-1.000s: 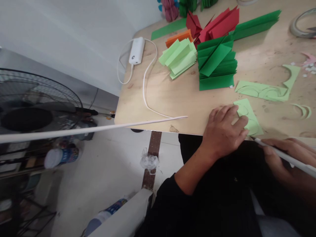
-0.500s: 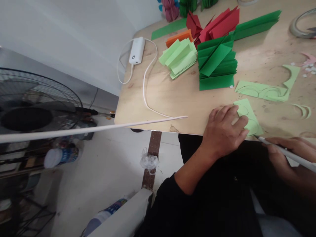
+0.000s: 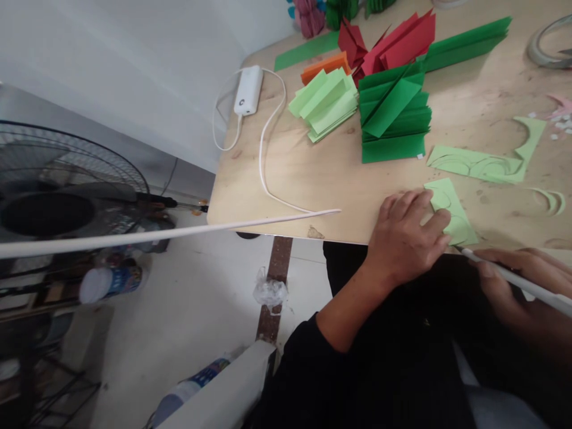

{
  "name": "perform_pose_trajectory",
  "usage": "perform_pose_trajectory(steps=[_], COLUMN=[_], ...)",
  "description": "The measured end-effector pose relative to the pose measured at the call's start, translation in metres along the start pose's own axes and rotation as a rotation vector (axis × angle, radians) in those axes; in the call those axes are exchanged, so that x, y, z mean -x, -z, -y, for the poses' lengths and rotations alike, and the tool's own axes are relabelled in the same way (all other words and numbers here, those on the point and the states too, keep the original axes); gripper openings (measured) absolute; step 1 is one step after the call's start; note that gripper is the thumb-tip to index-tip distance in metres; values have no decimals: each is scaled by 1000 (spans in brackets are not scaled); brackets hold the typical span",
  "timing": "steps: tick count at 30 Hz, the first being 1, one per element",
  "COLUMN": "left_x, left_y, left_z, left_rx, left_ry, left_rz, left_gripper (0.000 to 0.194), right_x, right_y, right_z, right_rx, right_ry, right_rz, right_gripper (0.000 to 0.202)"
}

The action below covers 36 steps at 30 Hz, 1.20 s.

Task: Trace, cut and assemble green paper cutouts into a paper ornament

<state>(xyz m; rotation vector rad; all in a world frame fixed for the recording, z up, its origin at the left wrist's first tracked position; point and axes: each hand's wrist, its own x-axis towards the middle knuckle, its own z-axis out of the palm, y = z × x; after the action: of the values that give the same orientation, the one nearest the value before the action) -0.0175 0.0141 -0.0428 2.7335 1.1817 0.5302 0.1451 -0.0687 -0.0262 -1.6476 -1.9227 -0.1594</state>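
My left hand point(image 3: 404, 235) presses a small light green paper piece point(image 3: 456, 217) onto the table's front edge, its fingers bent and close together. Curved pencil-like lines are drawn on that paper, partly hidden under the fingers. In my right hand point(image 3: 513, 283) is a white pen point(image 3: 513, 275), held slanting, its dark tip at the paper's lower edge beside my left thumb. Just beyond lies another light green sheet point(image 3: 482, 167) with drawn curves and a cut-out bay. A thin curved paper offcut point(image 3: 556, 202) rests to the right.
Folded green point(image 3: 393, 113), pale green point(image 3: 328, 104), red point(image 3: 400, 44) and orange point(image 3: 326, 67) papers stand farther back. A roll of tape point(image 3: 538, 47) sits at right. A white power bank point(image 3: 249, 89) trails a cable point(image 3: 263, 161) over the left edge. A fan point(image 3: 67, 185) stands beyond.
The pen tip and my right hand have shifted slightly left along the paper's lower edge, towards my left thumb. My left hand stays in place on the paper.
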Motion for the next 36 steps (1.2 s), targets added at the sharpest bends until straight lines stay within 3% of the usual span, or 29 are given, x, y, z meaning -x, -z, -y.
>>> perform_pose_trajectory(steps=[6,12,36], left_x=[0,0,0], left_y=[0,1,0], left_z=[0,0,0], left_rx=[-7,-31,6], left_ry=[-12,-9,-4], left_rz=[12,25,-1], left_gripper=[35,34,33], right_x=[1,-1,1], right_y=[1,-3,3], right_z=[-6,4,-3], right_rx=[49,2,25], right_ry=[3,63,-28], right_rz=[-16,-7,20], right_gripper=[16,19,13])
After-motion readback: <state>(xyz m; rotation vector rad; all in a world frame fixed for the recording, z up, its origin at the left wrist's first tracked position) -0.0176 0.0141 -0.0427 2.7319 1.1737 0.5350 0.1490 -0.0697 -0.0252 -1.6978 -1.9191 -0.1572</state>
